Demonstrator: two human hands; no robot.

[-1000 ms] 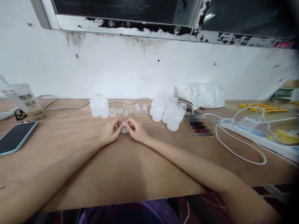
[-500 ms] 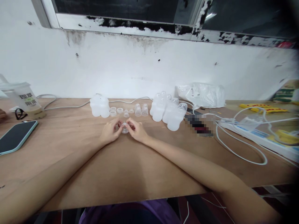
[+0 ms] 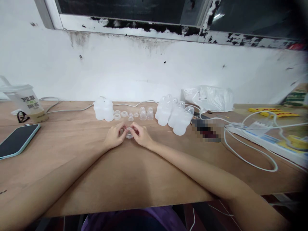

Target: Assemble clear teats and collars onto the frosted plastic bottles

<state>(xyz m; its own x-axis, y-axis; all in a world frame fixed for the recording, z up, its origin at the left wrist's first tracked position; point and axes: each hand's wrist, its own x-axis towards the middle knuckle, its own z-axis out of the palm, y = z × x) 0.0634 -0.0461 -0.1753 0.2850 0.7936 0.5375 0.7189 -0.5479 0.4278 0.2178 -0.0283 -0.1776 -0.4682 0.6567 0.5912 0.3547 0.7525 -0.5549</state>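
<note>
My left hand (image 3: 115, 137) and my right hand (image 3: 141, 135) meet at the middle of the wooden table (image 3: 134, 173), both pinching one small clear plastic ring-shaped part (image 3: 129, 132) held just above the tabletop. Behind the hands lies a row of small clear caps and rings (image 3: 133, 115). A cluster of white bottles (image 3: 103, 109) stands to the left of that row. A larger group of capped white bottles (image 3: 173, 114) stands to the right.
A phone (image 3: 16, 140) lies face up at the left, with a drink cup (image 3: 29, 103) behind it. A crumpled plastic bag (image 3: 208, 98) sits by the wall. White cables (image 3: 250, 150) and a power strip (image 3: 269, 141) cover the right side.
Both hands stay together on the clear part with only slight finger movement. The view has shifted a little.
</note>
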